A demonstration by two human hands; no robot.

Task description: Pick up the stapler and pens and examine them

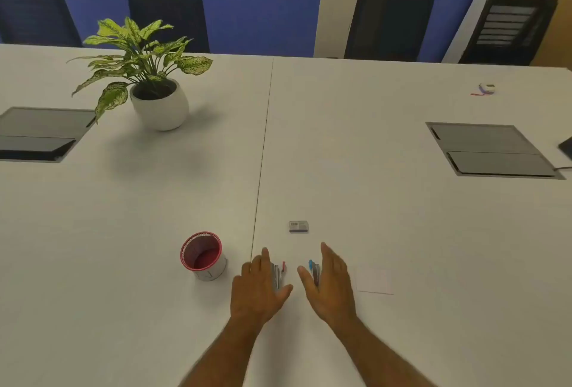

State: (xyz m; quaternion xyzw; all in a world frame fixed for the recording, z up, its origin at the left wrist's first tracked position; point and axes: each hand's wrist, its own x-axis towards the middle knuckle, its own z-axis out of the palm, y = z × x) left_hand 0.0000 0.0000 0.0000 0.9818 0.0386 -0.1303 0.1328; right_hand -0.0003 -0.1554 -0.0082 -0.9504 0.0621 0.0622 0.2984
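My left hand (258,289) lies flat with straight fingers on the white table (402,232), covering most of a small bunch of pens with a red tip (280,272). My right hand (332,281) stands on its edge beside it, fingers straight, against pens with a blue tip (313,270). The two hands face each other with a narrow gap between them. A red-rimmed cup (202,255) stands empty just left of my left hand. A small boxed eraser (299,226) lies just beyond the hands.
A potted plant (154,89) stands far left. Two grey cable hatches (492,149) (40,134) are set into the table. A sheet of white paper (374,280) lies right of my right hand. Dark chairs (390,21) line the far edge.
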